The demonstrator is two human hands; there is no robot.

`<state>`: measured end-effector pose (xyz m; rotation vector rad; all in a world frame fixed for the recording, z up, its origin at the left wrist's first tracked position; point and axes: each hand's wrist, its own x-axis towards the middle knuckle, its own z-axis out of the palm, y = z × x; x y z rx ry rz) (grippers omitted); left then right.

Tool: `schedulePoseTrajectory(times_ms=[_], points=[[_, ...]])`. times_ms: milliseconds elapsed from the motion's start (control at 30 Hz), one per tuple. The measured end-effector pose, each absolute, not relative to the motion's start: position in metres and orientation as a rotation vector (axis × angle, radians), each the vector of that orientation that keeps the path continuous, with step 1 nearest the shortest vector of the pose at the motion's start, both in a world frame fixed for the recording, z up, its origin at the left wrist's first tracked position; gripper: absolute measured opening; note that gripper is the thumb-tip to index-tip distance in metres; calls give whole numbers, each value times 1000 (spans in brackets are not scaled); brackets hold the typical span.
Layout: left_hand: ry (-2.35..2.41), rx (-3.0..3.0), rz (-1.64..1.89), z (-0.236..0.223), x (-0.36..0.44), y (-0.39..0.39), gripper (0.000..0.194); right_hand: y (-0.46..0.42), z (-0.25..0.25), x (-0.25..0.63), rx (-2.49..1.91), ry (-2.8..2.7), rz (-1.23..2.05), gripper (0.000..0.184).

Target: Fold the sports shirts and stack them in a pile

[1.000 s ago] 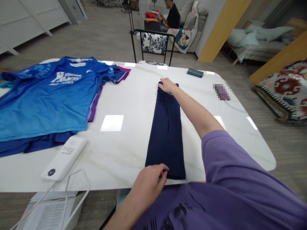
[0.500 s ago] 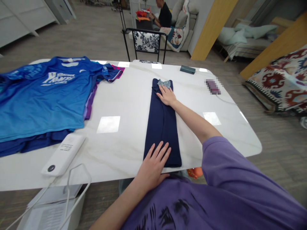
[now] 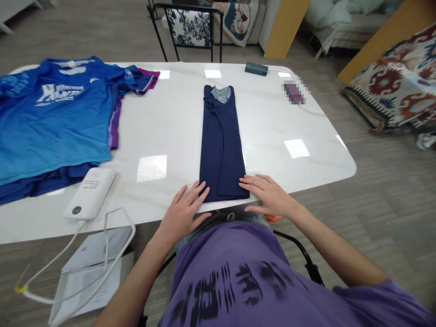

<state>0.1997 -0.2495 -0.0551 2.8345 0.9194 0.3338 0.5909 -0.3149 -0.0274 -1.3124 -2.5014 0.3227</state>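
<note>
A navy garment (image 3: pixel 221 141), folded into a long narrow strip, lies lengthwise on the white table (image 3: pixel 170 131), with a grey patterned collar patch at its far end. My left hand (image 3: pixel 184 211) rests flat at the strip's near left corner, fingers spread, fingertips touching the cloth edge. At the near right corner my right hand (image 3: pixel 269 195) also lies flat and open, its fingertips at the cloth edge. Neither hand holds anything.
A stack of blue and purple jerseys (image 3: pixel 54 122) covers the table's left side. A white power bank (image 3: pixel 90 193) with a cable sits near the front edge. A dark green case (image 3: pixel 256 69) and a blurred small object (image 3: pixel 294 92) lie far right. A chair (image 3: pixel 185 27) stands behind.
My right hand has drawn back from the strip's far end to its near right corner. My left hand slid off the cloth top to the near left corner. The view tilted down.
</note>
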Motion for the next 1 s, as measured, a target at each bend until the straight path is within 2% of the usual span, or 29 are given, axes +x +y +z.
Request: schedulePoseTrajectory(times_ms=[133,333,500,600,667,833,1000], points=[[941,2842,429,-58,203,-258,64,-334,-59,579,-1430,-2380,168,58],[882,2820,604,-57,199,-282,49,-359,-64,581,-1405,-2312,181,42],[636,2568,699,-23,195,-314,31,-387,-15,591,-1176,-2391,614,29],[572,2416,737,13,196,-322,29,-392,26,594,-1070,-2298,852,20],[659,2362,820,38,202,-313,30,-382,51,594,-1097,-2192,865,17],[1034,2296,1049,83,240,-224,21,-287,90,602,-1333,-1961,655,13],[1229,2191,1080,72,296,-62,32,-118,73,623,-1470,-1812,624,34]])
